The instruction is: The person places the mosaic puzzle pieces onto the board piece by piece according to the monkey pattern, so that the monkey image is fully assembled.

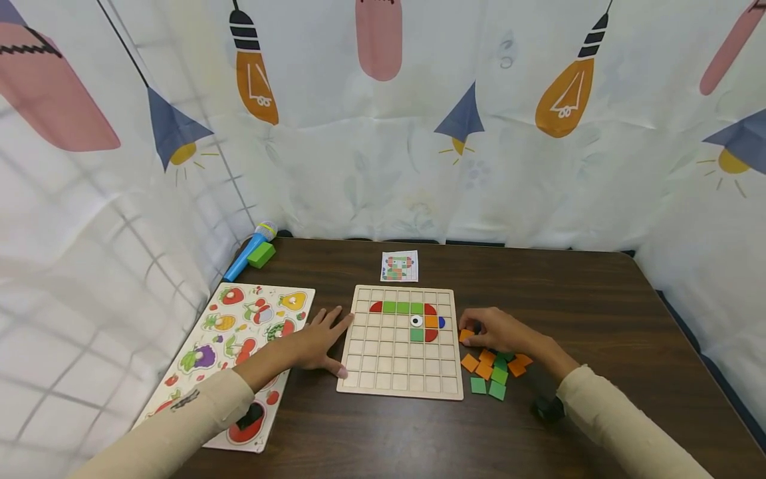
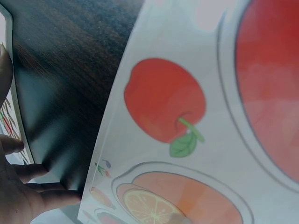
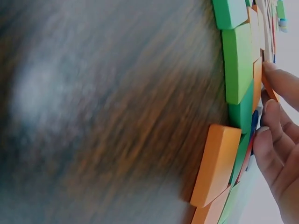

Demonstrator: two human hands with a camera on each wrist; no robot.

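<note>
No text, label, brand, number or sign can be read here.

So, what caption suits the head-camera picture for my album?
Left fingers touching a gridded board, right fingers pinching an orange square beside loose green and orange pieces.

- At left, we see a fruit-patterned board (image 1: pixel 241 313).
- Beyond it, a blue microphone (image 1: pixel 241 260) (green block (image 1: pixel 261 255) alongside).
- Behind the table (image 1: pixel 568 299) hangs a lamp-print curtain (image 1: pixel 371 166).

My brown table (image 1: pixel 562 293) holds a microphone (image 1: pixel 242 258) and green block (image 1: pixel 261 255) at its far-left corner, fruit board (image 1: pixel 230 339) along the left edge, card (image 1: pixel 399 266) near the far edge, gridded board (image 1: pixel 389 362) and tiles (image 1: pixel 499 375) mid-table.
</note>
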